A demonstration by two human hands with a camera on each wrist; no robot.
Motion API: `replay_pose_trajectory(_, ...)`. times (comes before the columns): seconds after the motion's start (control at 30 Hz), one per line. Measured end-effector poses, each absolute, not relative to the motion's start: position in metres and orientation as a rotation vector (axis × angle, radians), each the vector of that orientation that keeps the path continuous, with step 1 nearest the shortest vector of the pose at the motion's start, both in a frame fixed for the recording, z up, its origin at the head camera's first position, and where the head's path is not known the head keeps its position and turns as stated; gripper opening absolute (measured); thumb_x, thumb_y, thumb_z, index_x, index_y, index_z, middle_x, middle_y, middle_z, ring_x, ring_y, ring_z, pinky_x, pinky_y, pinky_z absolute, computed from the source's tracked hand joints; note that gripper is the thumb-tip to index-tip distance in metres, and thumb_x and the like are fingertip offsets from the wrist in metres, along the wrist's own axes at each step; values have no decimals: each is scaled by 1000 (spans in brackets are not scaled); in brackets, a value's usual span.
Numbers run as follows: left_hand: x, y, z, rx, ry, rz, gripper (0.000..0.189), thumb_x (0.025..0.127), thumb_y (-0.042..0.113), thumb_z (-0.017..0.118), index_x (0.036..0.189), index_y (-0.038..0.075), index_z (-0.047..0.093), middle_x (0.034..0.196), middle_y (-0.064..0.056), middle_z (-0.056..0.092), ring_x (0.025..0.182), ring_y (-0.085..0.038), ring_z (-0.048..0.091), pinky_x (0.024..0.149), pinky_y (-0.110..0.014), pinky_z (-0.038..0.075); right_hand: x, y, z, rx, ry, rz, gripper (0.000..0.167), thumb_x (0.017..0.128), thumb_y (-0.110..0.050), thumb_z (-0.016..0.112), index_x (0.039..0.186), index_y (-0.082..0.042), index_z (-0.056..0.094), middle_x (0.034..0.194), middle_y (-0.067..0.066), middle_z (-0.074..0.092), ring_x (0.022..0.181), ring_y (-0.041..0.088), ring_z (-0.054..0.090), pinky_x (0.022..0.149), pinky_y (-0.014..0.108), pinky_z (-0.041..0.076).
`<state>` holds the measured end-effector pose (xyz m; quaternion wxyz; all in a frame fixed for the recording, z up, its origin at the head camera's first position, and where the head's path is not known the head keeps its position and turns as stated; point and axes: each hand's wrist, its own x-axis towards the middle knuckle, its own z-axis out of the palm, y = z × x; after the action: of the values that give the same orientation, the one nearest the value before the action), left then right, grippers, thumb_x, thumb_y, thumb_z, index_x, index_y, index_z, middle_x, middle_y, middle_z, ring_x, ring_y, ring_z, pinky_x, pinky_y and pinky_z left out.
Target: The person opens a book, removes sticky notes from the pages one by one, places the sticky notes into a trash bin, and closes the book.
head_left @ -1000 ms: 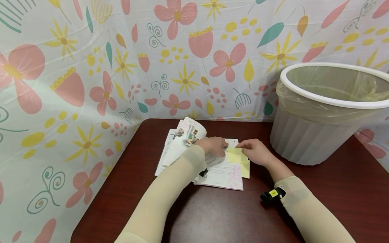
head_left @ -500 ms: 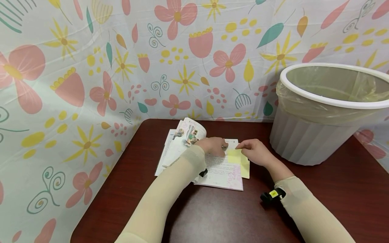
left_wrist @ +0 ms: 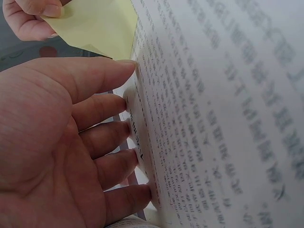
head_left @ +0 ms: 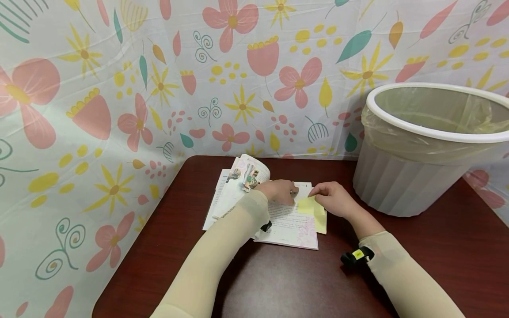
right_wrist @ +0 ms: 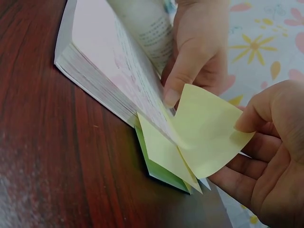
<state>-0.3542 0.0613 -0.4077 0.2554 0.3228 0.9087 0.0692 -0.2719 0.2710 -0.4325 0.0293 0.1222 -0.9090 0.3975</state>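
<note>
An open book (head_left: 292,229) lies on the table, printed text on its page. My left hand (head_left: 281,191) rests on that page; in the left wrist view its fingertips (left_wrist: 135,159) touch the paper. My right hand (head_left: 335,198) pinches a corner of a yellow sticky note (right_wrist: 209,128) between thumb and finger. The held part stands raised and bent, while the other side still meets the page near its edge. A second yellow note (right_wrist: 164,145) sticks out past the book's edge, with a green-edged sheet (right_wrist: 166,178) under it.
To the right stands a large grey waste bin (head_left: 401,181) with a white rim and a clear liner. The dark red-brown table (head_left: 286,282) meets a flowered cloth (head_left: 238,88) behind. A lifted page (head_left: 254,170) curls at the book's left.
The sticky note's upper edge has bent down a little toward me in my right hand's pinch. My left hand stays where it was on the page.
</note>
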Motion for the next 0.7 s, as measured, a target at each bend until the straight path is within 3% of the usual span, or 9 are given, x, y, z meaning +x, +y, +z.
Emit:
replay_pose_trajectory(0.5, -353, 61, -407, 861, 2468, 198, 65, 98, 34, 63, 159, 32, 39, 171, 8, 27, 158, -15, 27, 123, -35, 36, -267, 265, -425, 389, -2785, 1266, 18, 91, -1, 61, 92, -3, 79, 95, 16, 76, 74, 14, 56, 62, 23, 48)
replay_pose_trajectory(0.7, -352, 61, -407, 882, 2480, 195, 65, 99, 34, 64, 159, 29, 40, 170, 6, 29, 158, -16, 28, 123, -35, 36, -265, 263, -423, 397, -2776, 1267, 17, 92, -2, 61, 88, -6, 78, 93, 11, 76, 75, 14, 55, 62, 23, 47)
